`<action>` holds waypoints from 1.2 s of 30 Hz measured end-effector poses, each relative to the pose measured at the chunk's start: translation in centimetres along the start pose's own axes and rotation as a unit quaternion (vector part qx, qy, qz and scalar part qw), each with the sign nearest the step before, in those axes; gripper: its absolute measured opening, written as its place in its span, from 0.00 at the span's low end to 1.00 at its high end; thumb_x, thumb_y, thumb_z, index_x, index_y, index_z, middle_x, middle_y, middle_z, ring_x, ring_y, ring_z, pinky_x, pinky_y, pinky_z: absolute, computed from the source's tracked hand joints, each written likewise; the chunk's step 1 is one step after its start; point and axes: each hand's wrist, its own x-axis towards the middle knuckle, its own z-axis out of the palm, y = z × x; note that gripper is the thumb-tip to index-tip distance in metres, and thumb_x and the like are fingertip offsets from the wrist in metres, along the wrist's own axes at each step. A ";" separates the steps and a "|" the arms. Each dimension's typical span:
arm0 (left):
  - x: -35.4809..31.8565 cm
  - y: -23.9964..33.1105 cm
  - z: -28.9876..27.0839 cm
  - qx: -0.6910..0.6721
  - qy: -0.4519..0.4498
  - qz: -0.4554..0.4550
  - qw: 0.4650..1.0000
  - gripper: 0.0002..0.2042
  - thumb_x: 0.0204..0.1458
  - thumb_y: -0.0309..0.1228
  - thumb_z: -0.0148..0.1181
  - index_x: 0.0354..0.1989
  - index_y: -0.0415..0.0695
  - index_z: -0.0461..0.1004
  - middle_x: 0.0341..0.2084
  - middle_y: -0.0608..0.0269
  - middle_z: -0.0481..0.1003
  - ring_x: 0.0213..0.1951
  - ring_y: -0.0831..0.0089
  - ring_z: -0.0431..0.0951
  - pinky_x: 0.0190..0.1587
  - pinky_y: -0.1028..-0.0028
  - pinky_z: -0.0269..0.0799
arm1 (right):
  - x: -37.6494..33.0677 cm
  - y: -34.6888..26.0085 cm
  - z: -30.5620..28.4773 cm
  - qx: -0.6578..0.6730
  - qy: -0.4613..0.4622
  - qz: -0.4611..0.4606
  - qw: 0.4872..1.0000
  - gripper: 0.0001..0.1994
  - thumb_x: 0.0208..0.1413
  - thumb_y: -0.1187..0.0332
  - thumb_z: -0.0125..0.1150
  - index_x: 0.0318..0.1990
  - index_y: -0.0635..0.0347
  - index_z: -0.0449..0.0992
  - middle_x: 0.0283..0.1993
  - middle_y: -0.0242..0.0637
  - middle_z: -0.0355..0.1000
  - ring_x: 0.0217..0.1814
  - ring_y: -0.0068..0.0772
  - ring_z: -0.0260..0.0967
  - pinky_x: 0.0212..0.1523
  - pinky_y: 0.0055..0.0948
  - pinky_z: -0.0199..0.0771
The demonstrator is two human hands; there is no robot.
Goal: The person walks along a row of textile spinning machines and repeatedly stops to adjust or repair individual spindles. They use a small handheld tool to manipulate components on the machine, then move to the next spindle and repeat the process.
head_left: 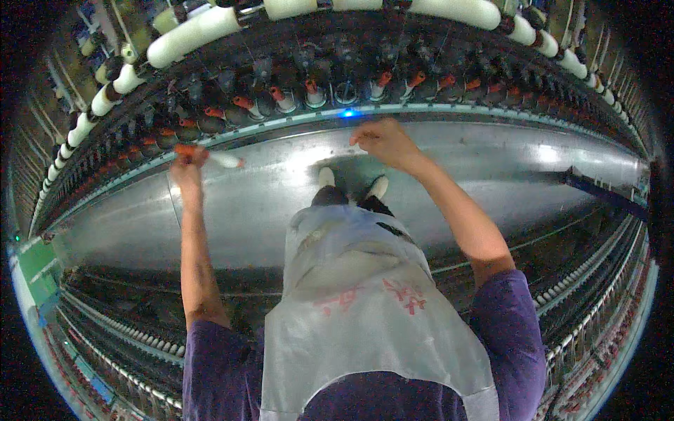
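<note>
My left hand (187, 168) is closed round the orange end of a spinning bobbin, out in front of the machine on the left. White yarn (226, 161) covers the rest of that bobbin, which points to the right. Slightly right of the middle, my right hand (387, 145) hangs close to the machine's front rail (302, 120), fingers curled together. Whatever they may pinch is too small to make out. Just beyond, a blue light (349, 113) glows on the rail. Behind it one spindle place (346, 92) shows no orange-topped bobbin, unlike its neighbours.
Orange-topped bobbins (282, 99) stand in a long row along the spinning frame. Large white rolls (193, 36) run above them. A dark bar (604, 191) juts in at the right. Behind me runs another machine row (133, 330), with a green cabinet (38, 266) at its left end.
</note>
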 end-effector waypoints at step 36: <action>-9.2 10.6 30.6 -0.084 -0.069 0.224 0.969 0.20 0.47 0.13 0.43 0.52 0.29 0.60 0.45 0.38 0.69 0.48 0.43 0.69 0.49 0.60 0.64 | -1.8 -27.2 -12.9 0.068 0.143 -0.200 0.967 0.09 0.54 0.72 0.55 0.38 0.68 0.77 0.16 0.19 0.58 0.17 0.07 0.46 0.17 0.14 0.39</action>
